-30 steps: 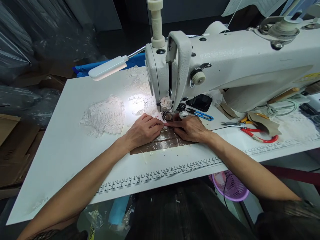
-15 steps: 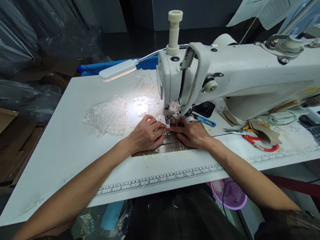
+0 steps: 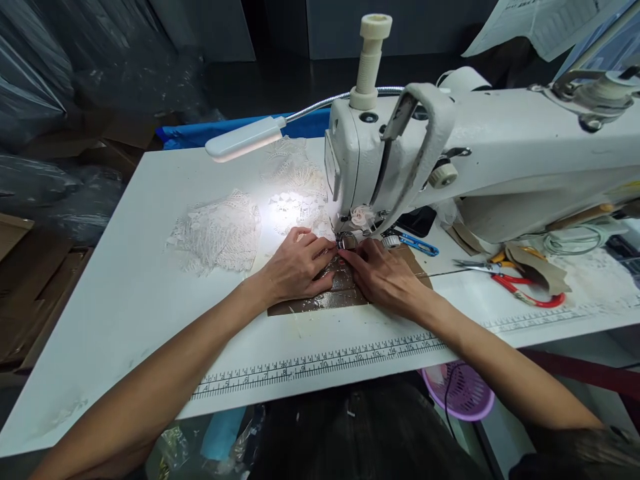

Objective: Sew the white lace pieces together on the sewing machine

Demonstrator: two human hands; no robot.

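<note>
Under the white sewing machine [image 3: 345, 153], both hands meet right in front of the presser foot [image 3: 346, 241]. My left hand [image 3: 300, 263] is closed, its bent fingertips pressing a bit of white lace [image 3: 295, 210] that runs back beside the needle. From the other side my right hand [image 3: 385, 273] pinches at the same spot, thumb and forefinger close to the left fingertips. Most of the lace between the fingers is hidden. Below the hands lies a shiny brown plate [image 3: 345, 297] with thread scraps on it. Another heap of white lace [image 3: 217, 233] rests to the left.
A lit lamp [image 3: 245, 139] hangs over the lace. To the right lie blue thread snips [image 3: 419, 245], red-handled scissors [image 3: 525, 290] and a dark phone [image 3: 419, 220]. A printed ruler [image 3: 320, 365] follows the table's front edge. A purple basket [image 3: 463, 393] sits below.
My view has shifted slightly, so the machine appears farther right. The right forefinger, stretched leftward before, is drawn back and bent by the presser foot. The left hand stays nearly in place.
</note>
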